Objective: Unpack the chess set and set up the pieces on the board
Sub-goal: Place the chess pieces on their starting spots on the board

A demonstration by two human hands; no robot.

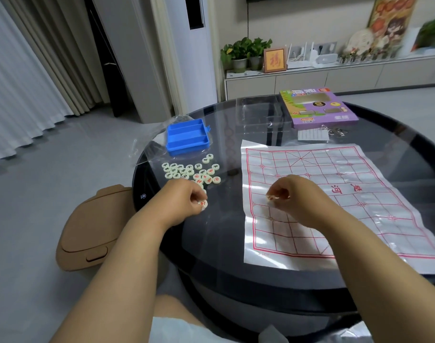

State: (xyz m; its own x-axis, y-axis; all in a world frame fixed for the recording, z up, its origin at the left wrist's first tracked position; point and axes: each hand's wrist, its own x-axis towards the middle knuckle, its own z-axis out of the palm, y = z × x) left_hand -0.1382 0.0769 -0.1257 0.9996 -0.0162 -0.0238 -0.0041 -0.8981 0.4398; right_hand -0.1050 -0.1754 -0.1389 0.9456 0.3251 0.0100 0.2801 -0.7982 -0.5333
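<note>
1. My left hand is curled over the dark round table, pinching a pale disc with a red mark between the fingertips at its right edge.
2. Just beyond that grip, up and slightly right of the knuckles, I see the loose pile of cream chess pieces lying flat on the glass, some marked in red, some in dark ink; the nearest ones touch or sit just under my fingers.
3. Farther out past the pile sits the open blue plastic case, with crumpled clear wrap to its left.
4. My right hand is curled above the paper board, fingers bent down and pinching a second pale piece at their left tips, over the red grid lines on the near half.
5. The board spreads out to the right of and beyond that grip; I see no other pieces on it.
6. Well past the right hand, at the table's far edge, lies the purple game box, with a small white sheet and metal rings just in front of it.
</note>
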